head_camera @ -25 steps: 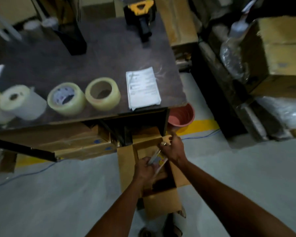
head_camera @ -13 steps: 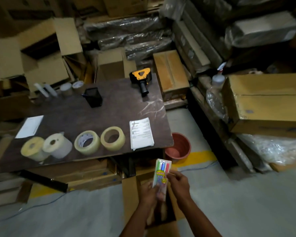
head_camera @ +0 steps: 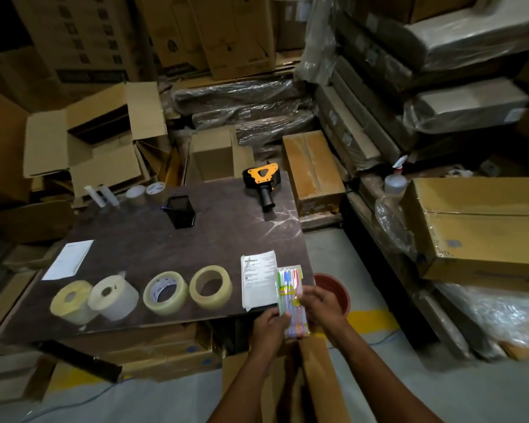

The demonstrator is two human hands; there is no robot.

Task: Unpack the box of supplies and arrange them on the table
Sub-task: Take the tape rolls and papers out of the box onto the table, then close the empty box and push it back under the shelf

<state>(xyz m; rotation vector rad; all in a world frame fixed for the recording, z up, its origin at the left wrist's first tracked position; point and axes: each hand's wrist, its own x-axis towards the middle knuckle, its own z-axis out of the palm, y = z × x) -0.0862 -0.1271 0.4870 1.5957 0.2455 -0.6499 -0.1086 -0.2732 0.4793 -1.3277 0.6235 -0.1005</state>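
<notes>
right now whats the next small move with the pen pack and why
Probably carry the pen pack slightly forward and lay it flat on the table, right of the paper. Both hands, left and right, hold it above the table's near right corner, overlapping the paper's edge, and bare tabletop shows there.

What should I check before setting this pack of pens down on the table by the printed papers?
1. Grip on the pen pack: left hand and right hand both hold it. Ok.
2. Pack over the table: only its top end overlaps the near right corner; the lower end hangs past the edge. Not ok.
3. Landing spot: the stack of papers fills the corner, with only a thin strip to its right. Not ok.
4. Tape rolls lie left of the papers, out of the way. Ok.
5. Pack sealed: cannot tell.
</notes>
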